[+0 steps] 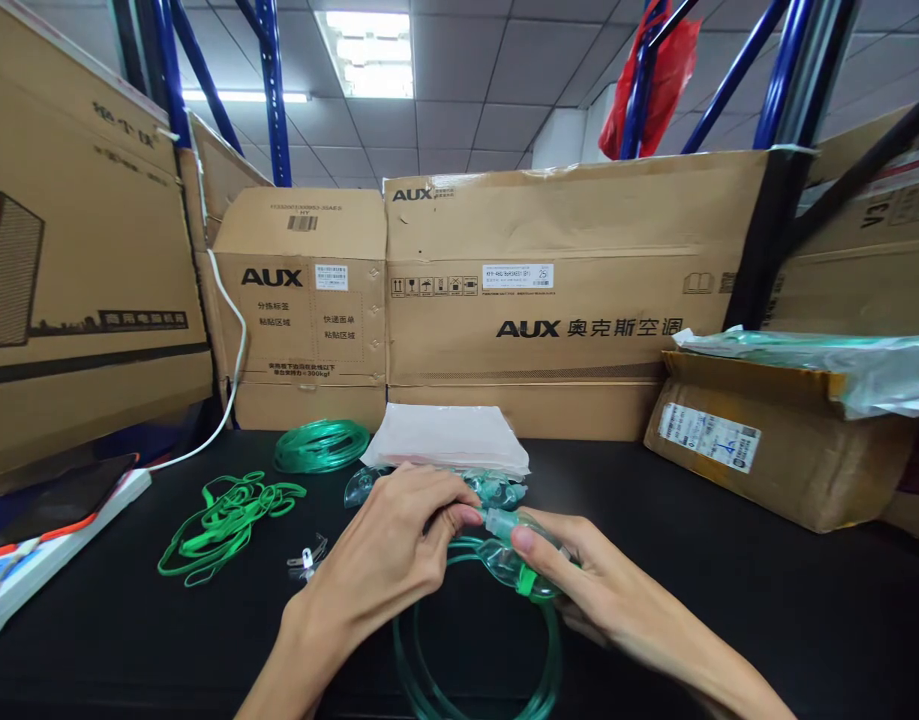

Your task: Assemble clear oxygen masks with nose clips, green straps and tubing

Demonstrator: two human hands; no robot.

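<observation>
A clear green oxygen mask (504, 562) with a bright green strap piece is gripped in my right hand (579, 570), thumb on top. Its pale tubular connector (499, 521) points left toward my left hand (388, 540). The thumb and forefinger of that hand are pinched together at the connector's tip; what lies between them is hidden. Looped green tubing (553, 660) hangs or lies below both hands, its upper part passing close to the mask. Just behind my fingers are more clear green plastic pieces (496, 490), partly covered.
On the black table (624, 640) lie tangled green elastic straps (226, 525), coiled green tubing (322, 445), small metal clips (307, 560) and white sheets (444, 437). A phone (61, 495) rests at left. An open carton (766, 470) stands right; large cardboard boxes (534, 350) wall the back.
</observation>
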